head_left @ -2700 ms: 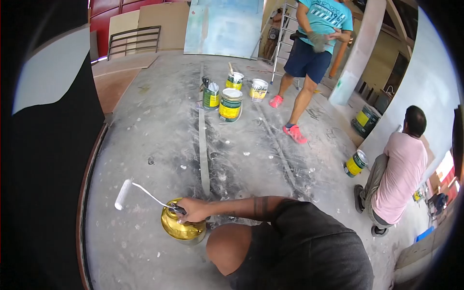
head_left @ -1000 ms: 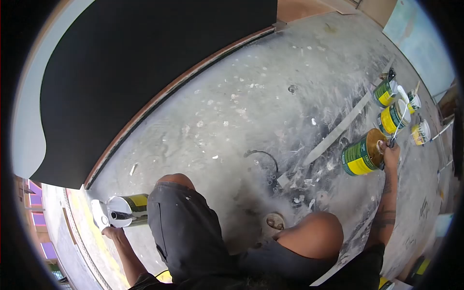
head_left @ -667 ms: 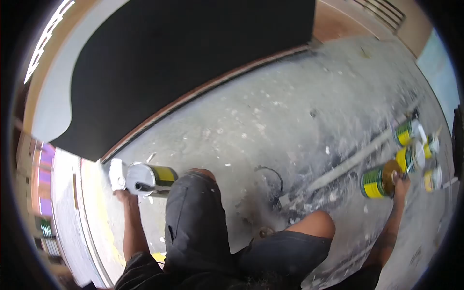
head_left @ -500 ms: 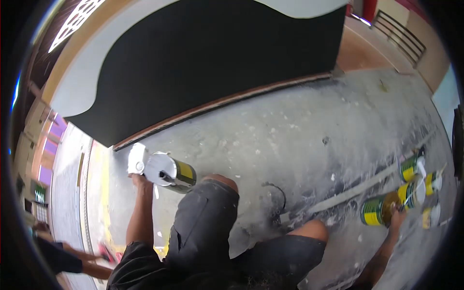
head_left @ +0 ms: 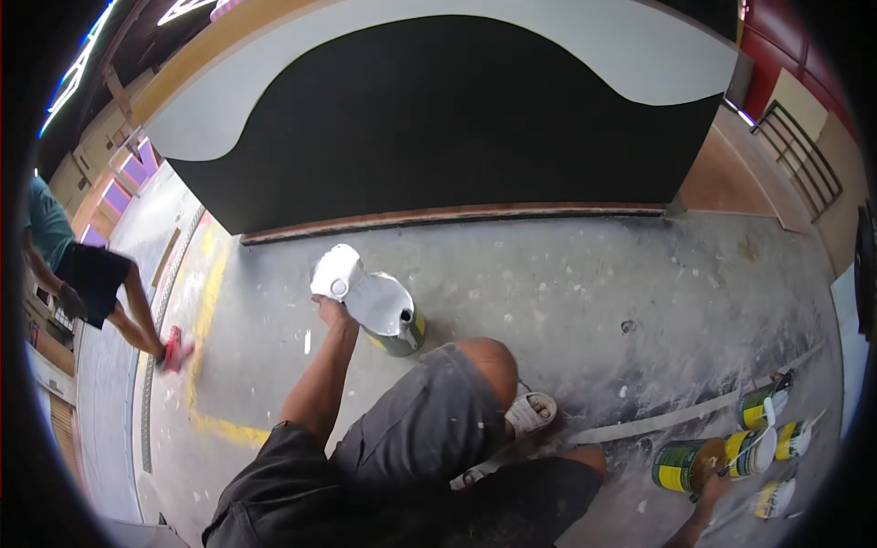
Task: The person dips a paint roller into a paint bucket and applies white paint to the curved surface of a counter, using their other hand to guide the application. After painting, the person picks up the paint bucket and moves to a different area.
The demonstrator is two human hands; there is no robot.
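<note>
My left hand (head_left: 334, 312) is closed on a white plastic container (head_left: 340, 270) with a round ring on its side. It is held against the rim of an open paint can (head_left: 407, 342), whose inside is coated white. A dark round tip shows at the can's near rim. At the lower right, my right hand (head_left: 713, 490) is closed beside a green and yellow paint can (head_left: 677, 468) with a brownish top. What its fingers hold is too small to make out.
More paint cans stand at the right, among them one with a white rim (head_left: 749, 453). A black and white panel (head_left: 457, 137) rises ahead. On the left, another person (head_left: 87, 265) walks near a yellow floor line (head_left: 208, 310). My shoe (head_left: 532, 413) shows beside my knee.
The view has tilted up and shifted left, so more of the panel shows. The other person is now upright at the left. Both hands stay at their cans.
</note>
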